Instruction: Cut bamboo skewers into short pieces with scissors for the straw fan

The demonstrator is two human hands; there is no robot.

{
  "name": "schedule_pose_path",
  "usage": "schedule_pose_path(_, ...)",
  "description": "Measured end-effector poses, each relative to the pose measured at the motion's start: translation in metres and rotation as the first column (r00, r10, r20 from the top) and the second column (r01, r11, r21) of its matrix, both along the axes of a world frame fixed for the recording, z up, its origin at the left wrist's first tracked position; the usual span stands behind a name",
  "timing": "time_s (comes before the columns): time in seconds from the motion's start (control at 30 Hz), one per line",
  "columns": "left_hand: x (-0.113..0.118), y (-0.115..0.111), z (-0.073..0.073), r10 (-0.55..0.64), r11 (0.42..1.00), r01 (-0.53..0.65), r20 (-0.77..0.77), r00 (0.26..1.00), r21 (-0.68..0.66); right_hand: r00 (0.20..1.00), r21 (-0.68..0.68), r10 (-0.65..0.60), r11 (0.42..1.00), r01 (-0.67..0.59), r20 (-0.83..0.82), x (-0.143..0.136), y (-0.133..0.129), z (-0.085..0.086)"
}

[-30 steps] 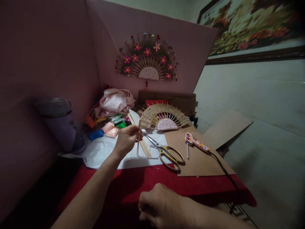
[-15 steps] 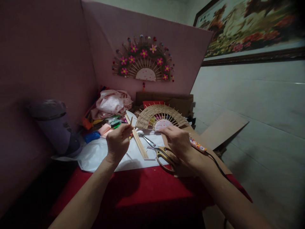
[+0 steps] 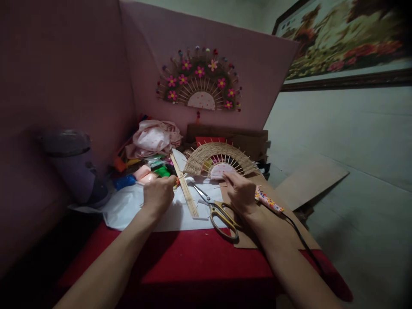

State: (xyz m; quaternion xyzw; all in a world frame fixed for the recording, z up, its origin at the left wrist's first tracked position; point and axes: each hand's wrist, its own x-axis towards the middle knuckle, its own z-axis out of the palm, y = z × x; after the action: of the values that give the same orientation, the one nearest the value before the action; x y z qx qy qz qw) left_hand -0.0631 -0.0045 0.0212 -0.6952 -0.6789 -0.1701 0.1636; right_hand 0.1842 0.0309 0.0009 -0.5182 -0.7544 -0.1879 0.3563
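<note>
A woven twine fan [image 3: 222, 150] with thin sticks poking from its rim and a dotted half-round base [image 3: 219, 171] lies across the middle. My right hand [image 3: 240, 189] is closed at that base, its fingertips pinching the lower edge. To the left, my left hand [image 3: 159, 193] is closed in a pinch, with a short thin stick showing at its fingertips. Between the hands lie a bundle of pale sticks [image 3: 186, 193] and scissors [image 3: 222, 214] with gold handles, blades pointing up-left.
A purple bottle [image 3: 75, 167] stands at the left. Pink cloth [image 3: 156, 139] and coloured clay packs [image 3: 141, 172] lie behind my left hand. A patterned glue gun [image 3: 268, 201] with a black cord rests on cardboard [image 3: 244, 240]. A flowered fan [image 3: 199, 81] hangs behind.
The view has shifted, moving the scene slightly. My left hand has turned, and its stick shows less upright. My right hand stays at the fan's base.
</note>
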Motion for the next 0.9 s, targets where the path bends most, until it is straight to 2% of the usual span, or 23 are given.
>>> schedule_pose_path(0.1,-0.002,0.000,0.000,0.055,0.985,-0.064,-0.055,0.997,-0.163,0.996,0.059,0.023,0.998,-0.018,-0.090,0.001,-0.002,-0.006)
schedule_pose_path(0.17,-0.003,0.000,0.001,0.094,0.975,-0.100,-0.040,0.995,-0.200,0.995,0.038,0.030,0.999,-0.026,-0.094,0.000,-0.003,-0.008)
schedule_pose_path(0.47,-0.020,0.002,0.005,0.324,0.924,-0.304,0.052,0.944,-0.233,0.989,-0.078,0.108,0.990,-0.116,-0.100,-0.012,-0.010,-0.014)
schedule_pose_path(0.73,-0.035,0.011,-0.005,0.347,0.915,-0.308,0.118,0.931,-0.261,0.987,-0.104,0.104,0.988,-0.117,-0.124,-0.013,-0.012,-0.011)
schedule_pose_path(0.9,-0.046,0.020,-0.009,0.410,0.894,-0.364,0.149,0.900,-0.260,0.984,-0.111,0.117,0.985,-0.133,-0.138,-0.014,-0.012,-0.014)
